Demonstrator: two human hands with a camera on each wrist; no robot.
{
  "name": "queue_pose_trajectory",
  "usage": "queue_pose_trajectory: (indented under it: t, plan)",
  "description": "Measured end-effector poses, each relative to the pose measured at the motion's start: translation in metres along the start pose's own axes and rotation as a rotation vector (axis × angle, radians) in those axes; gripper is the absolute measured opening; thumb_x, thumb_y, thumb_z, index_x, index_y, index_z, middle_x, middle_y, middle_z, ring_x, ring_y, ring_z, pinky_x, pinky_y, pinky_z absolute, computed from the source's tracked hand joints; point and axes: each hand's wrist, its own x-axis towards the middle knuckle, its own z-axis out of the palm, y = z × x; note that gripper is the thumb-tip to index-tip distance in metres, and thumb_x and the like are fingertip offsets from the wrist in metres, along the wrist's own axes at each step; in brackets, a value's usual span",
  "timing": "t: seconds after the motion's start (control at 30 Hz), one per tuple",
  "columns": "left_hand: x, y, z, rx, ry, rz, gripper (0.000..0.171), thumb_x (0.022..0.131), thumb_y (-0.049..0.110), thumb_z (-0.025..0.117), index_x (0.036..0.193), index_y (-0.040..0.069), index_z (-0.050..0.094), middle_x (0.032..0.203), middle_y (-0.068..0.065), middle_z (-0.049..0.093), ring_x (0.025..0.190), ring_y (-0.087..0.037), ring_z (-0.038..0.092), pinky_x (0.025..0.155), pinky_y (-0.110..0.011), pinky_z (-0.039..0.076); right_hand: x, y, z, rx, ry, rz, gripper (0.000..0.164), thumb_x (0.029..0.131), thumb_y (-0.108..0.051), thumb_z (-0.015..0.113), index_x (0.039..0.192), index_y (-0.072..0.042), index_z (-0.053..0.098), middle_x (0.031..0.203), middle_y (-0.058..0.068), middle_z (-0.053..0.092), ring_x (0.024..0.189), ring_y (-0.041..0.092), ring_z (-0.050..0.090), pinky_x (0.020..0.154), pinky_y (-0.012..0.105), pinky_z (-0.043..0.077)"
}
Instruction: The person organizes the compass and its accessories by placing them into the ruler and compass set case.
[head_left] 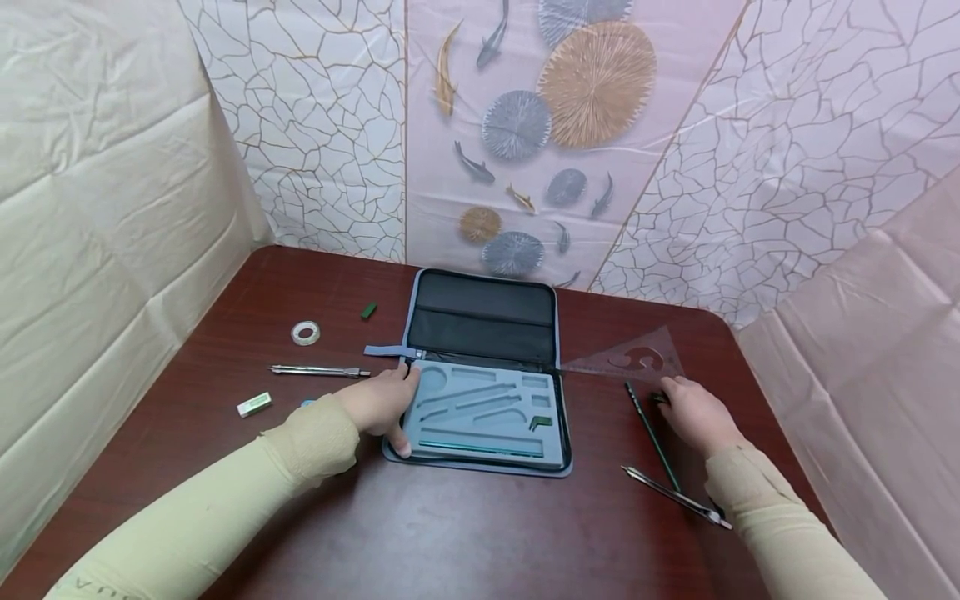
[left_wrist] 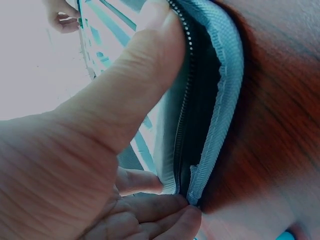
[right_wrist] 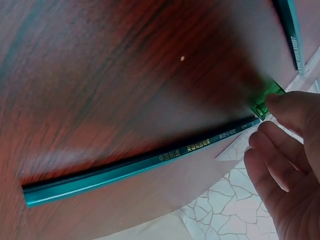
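A zippered case [head_left: 480,300] lies open flat, with a pale blue moulded tray [head_left: 457,435] in its near half. My left hand [head_left: 386,404] rests spread along the case's left side. In the left wrist view the thumb [left_wrist: 150,55] lies across the zipper edge, and the fingertips [left_wrist: 187,212] touch the zipper's far end. A green pencil [head_left: 480,450] and a green L-shaped piece [head_left: 540,423] sit in the tray. On the right, my right hand [head_left: 697,412] pinches a small translucent green plastic piece [right_wrist: 265,100] just above the tabletop, by the tip of another green pencil [right_wrist: 100,179].
A clear set square [head_left: 600,360] lies behind my right hand, a metal compass [head_left: 675,497] in front. Left of the case are another metal compass [head_left: 318,371], a tape roll [head_left: 305,333], an eraser [head_left: 255,405] and a small green block [head_left: 368,311]. Fabric walls border the table.
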Motion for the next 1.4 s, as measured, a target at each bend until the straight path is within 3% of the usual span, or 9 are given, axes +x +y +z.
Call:
queue_pose_trajectory:
  t: [0.23, 0.7, 1.4]
  plan:
    - [0.0007, 0.0007, 0.0002, 0.009, -0.009, -0.008, 0.119, 0.07, 0.043, 0.086, 0.152, -0.004, 0.014, 0.156, -0.028, 0.012, 0.143, -0.038, 0.018, 0.112, -0.047, 0.023, -0.0012, 0.001, 0.0, 0.008, 0.013, -0.006, 0.015, 0.081, 0.001, 0.072, 0.086, -0.001, 0.057, 0.078, 0.012, 0.056, 0.072, 0.033, 0.058, 0.061, 0.048, 0.047]
    - [-0.0004, 0.0004, 0.0002, 0.004, -0.006, -0.01, 0.119, 0.069, 0.042, 0.086, 0.152, -0.004, 0.014, 0.156, -0.027, 0.012, 0.143, -0.037, 0.017, 0.112, -0.047, 0.022, -0.0013, 0.0014, 0.0026, -0.005, -0.016, 0.003, 0.009, 0.084, 0.0, 0.07, 0.089, -0.002, 0.062, 0.08, 0.011, 0.058, 0.074, 0.031, 0.059, 0.063, 0.048, 0.048]
    - [-0.0031, 0.0019, -0.0019, -0.006, -0.007, -0.011, 0.118, 0.07, 0.042, 0.086, 0.152, -0.003, 0.013, 0.156, -0.026, 0.012, 0.143, -0.037, 0.016, 0.112, -0.047, 0.022, -0.0029, 0.0009, 0.0058, -0.019, 0.009, 0.019, 0.007, 0.086, -0.003, 0.07, 0.092, -0.002, 0.065, 0.084, 0.013, 0.062, 0.081, 0.035, 0.062, 0.068, 0.051, 0.049]
